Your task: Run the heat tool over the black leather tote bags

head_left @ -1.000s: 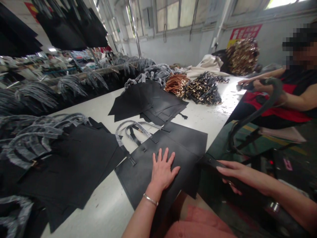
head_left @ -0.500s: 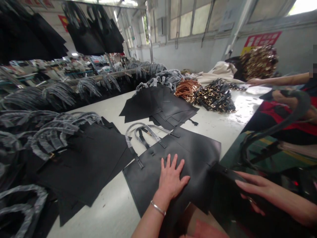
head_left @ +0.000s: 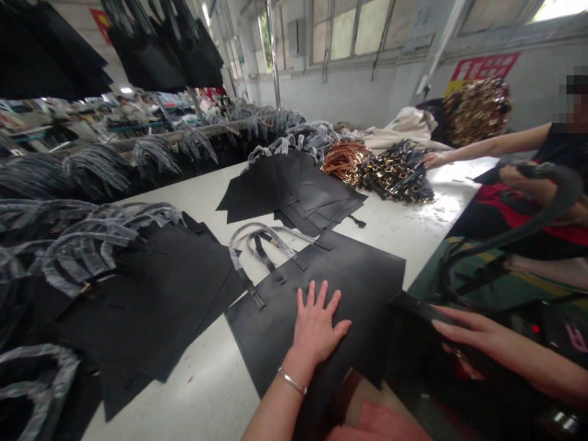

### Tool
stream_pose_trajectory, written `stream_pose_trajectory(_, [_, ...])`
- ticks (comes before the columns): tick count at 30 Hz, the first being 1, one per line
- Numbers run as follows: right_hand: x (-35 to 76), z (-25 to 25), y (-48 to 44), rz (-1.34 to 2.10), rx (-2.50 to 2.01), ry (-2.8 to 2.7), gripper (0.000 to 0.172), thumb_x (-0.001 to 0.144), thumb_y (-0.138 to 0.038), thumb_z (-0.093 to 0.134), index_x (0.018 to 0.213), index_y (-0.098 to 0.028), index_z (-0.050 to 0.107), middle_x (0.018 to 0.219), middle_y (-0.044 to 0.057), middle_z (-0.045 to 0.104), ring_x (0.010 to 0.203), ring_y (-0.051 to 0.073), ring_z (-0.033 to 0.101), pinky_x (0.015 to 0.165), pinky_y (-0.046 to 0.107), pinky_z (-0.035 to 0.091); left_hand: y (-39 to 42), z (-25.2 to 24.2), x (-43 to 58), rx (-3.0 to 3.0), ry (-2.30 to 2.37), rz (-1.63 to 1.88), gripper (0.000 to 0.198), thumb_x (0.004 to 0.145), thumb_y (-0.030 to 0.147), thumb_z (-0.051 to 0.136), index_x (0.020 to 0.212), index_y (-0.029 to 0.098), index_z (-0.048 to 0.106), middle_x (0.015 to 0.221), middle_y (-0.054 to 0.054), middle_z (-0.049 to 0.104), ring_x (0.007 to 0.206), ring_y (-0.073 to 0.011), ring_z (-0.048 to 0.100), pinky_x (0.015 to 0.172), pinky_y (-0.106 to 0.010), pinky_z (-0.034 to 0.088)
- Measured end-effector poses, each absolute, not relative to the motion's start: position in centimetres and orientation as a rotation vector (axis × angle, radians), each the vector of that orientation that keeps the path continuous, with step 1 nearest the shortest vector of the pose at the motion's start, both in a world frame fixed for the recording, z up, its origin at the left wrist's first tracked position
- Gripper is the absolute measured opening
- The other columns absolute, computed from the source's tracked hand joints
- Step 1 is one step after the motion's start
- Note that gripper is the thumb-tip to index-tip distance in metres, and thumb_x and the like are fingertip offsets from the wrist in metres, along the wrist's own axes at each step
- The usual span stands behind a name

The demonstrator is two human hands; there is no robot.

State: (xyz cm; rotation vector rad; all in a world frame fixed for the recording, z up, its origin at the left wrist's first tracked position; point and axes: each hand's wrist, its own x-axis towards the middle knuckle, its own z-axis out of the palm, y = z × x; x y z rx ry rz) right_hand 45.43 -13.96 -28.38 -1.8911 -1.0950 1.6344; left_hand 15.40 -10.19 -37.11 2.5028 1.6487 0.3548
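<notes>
A flat black leather bag panel [head_left: 362, 269] lies at the near edge of the white table [head_left: 202, 190], its plastic-wrapped handles [head_left: 257, 242] pointing away from me. My left hand [head_left: 319, 324] rests flat on the panel, fingers spread, a thin bracelet on the wrist. My right hand [head_left: 463, 331] is off the table's right edge, palm on a black leather piece [head_left: 413, 309] that hangs down there; the thumb curls under it and the fingers lie along its top.
More black panels [head_left: 294, 190] are stacked mid-table and a larger pile [head_left: 151, 300] lies to the left with wrapped handles [head_left: 82, 245]. Brown straps [head_left: 344, 160] and black buckled straps [head_left: 399, 177] are heaped at the far end, where another person's hand [head_left: 434, 159] reaches.
My hands have barely moved. The other person's arm has stretched out toward the heap of buckled straps. The camera has shifted slightly.
</notes>
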Motion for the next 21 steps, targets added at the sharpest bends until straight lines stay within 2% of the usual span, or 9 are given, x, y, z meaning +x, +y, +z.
stream_pose_trajectory(4, [43.9,-29.0,-12.6,1.776,-1.837,-1.097,0.074,0.079,-0.053,0.067,0.141,-0.022,0.04,0.065,-0.002,0.061,0.041,0.011,0.056,0.035,0.018,0.044,-10.2,-37.2,15.4,2.505,1.645,0.361,0.065,0.089,0.067,0.036,0.144,0.034,0.035,0.155,-0.003,0.025,0.143,-0.0358,0.014,0.113,-0.063,0.011])
stream_pose_trajectory(9, [42.5,-28.9,-10.5,1.541,-1.758,-1.113,0.063,0.08,-0.048,0.068,0.133,-0.02,0.049,0.067,-0.002,0.06,0.044,0.011,0.057,0.037,0.019,0.046,-10.2,-36.9,15.3,2.491,1.638,0.373,0.064,0.089,0.067,0.037,0.144,0.034,0.036,0.155,-0.003,0.026,0.143,-0.0351,0.015,0.113,-0.062,0.011])
stream_pose_trajectory(14, [43.9,-28.2,-11.4,1.596,-1.799,-1.105,0.068,0.078,-0.049,0.07,0.136,-0.022,0.048,0.068,-0.001,0.062,0.045,0.012,0.058,0.037,0.02,0.046,-10.3,-36.7,15.3,2.467,1.617,0.396,0.064,0.089,0.067,0.035,0.144,0.034,0.036,0.155,-0.002,0.026,0.143,-0.0349,0.014,0.114,-0.062,0.011])
stream_pose_trajectory(18, [44.7,-29.3,-13.0,1.737,-1.865,-1.062,0.076,0.074,-0.052,0.072,0.14,-0.024,0.044,0.066,0.001,0.063,0.042,0.013,0.057,0.036,0.021,0.045,-10.4,-36.6,15.3,2.454,1.62,0.39,0.064,0.089,0.067,0.036,0.144,0.033,0.036,0.155,-0.003,0.026,0.143,-0.0353,0.013,0.114,-0.062,0.01])
stream_pose_trajectory(21, [43.9,-30.3,-12.5,1.7,-1.843,-1.114,0.077,0.076,-0.053,0.068,0.142,-0.023,0.04,0.067,0.003,0.061,0.042,0.014,0.056,0.035,0.022,0.045,-10.5,-36.3,15.2,2.441,1.61,0.375,0.065,0.089,0.068,0.035,0.144,0.033,0.036,0.156,-0.003,0.024,0.143,-0.0353,0.012,0.114,-0.063,0.01])
